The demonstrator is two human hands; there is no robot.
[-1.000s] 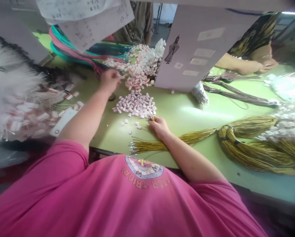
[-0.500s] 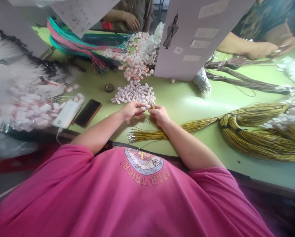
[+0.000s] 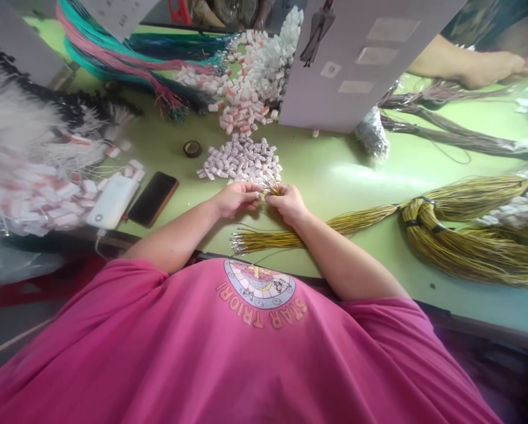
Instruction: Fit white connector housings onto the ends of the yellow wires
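Observation:
My left hand (image 3: 235, 198) and my right hand (image 3: 289, 203) meet over the green table (image 3: 343, 182), just in front of a pile of small white connectors (image 3: 241, 163). The right hand's fingers are closed on a small bunch of yellow wires (image 3: 272, 186) whose metal tips stick up. The left hand's fingers are pinched together close to those tips; what they hold is too small to name. A long bundle of yellow wires (image 3: 285, 238) lies under my right forearm and runs right to a big coil (image 3: 467, 247).
A dark phone (image 3: 153, 199) and a white power bank (image 3: 112, 202) lie left of my hands, with a tape roll (image 3: 192, 148) behind. White wire harnesses (image 3: 34, 171), teal and pink wires (image 3: 126, 59), a grey card (image 3: 356, 65) and a co-worker's arm (image 3: 467, 59) surround the area.
My left hand came back from the far connector pile to meet the right hand at the wire tips. The view shifted, and the phone and power bank came into sight.

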